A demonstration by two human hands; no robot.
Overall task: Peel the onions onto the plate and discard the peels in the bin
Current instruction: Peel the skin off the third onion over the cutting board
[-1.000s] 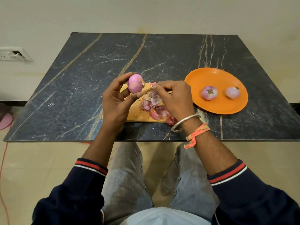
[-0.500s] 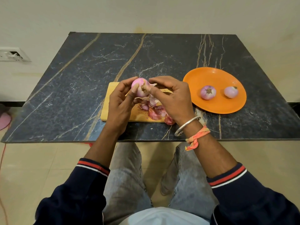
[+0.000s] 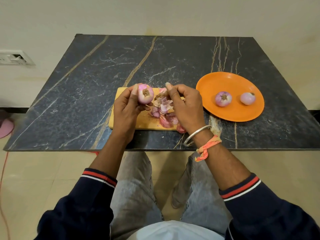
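Note:
My left hand (image 3: 126,110) grips a pink onion (image 3: 146,96) above the wooden cutting board (image 3: 147,122), its brown root end turned toward me. Just to its right, my right hand (image 3: 186,104) pinches a thin strip of peel (image 3: 160,96) between thumb and fingers. A heap of purple peels (image 3: 164,113) lies on the board beneath both hands. Two peeled onions (image 3: 223,99) (image 3: 248,98) sit on the orange plate (image 3: 230,115) at the right. No bin is in view.
The dark marble table (image 3: 86,101) stands against a cream wall, with a white socket panel (image 3: 13,58) at the left. A pink object (image 3: 6,127) lies on the floor at the far left. My knees are under the table's front edge.
The onion has been turned in my left hand so its root end faces me. My right hand has pulled away from it to the right with a strip of peel.

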